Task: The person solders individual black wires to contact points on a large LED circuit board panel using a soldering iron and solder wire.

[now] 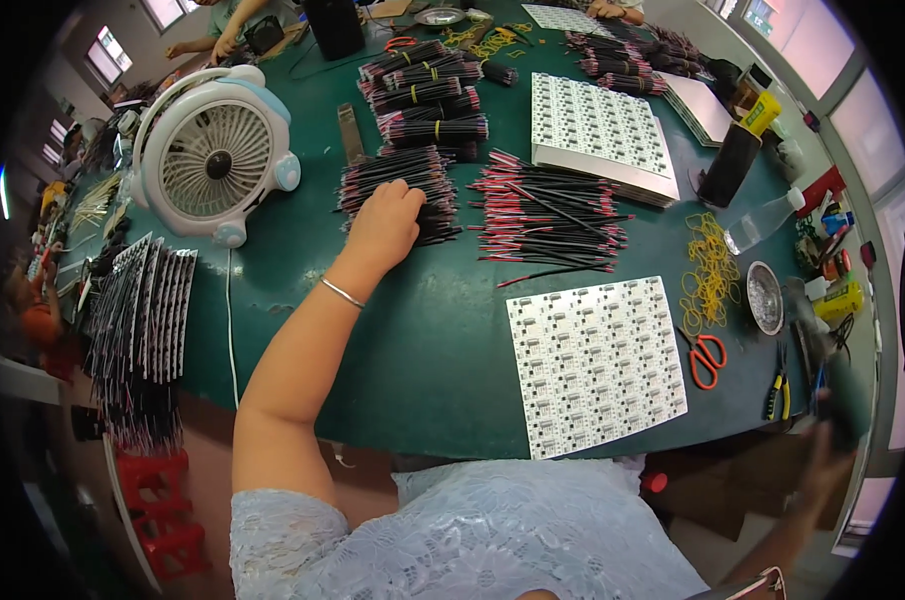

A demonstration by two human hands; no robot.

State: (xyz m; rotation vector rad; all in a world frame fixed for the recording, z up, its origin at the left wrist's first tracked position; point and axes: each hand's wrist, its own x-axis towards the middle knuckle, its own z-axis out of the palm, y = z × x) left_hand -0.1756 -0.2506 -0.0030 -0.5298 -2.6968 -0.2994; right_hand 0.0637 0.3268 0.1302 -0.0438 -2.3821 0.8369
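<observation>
Left hand [385, 222] grip closed on black wire bundle [403, 188], right hand [823, 455] blurred, grip unclear

Left hand [385, 222] on wire bundle [401, 187]

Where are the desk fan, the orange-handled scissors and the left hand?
desk fan [216, 160], head view, centre of its round grille.
orange-handled scissors [708, 358], head view, on the handle loops.
left hand [385, 222], head view, back of the hand resting on the wire bundle.

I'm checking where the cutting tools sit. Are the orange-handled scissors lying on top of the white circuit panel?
No. The orange-handled scissors lie on the green table, just right of the white circuit panel.
</observation>
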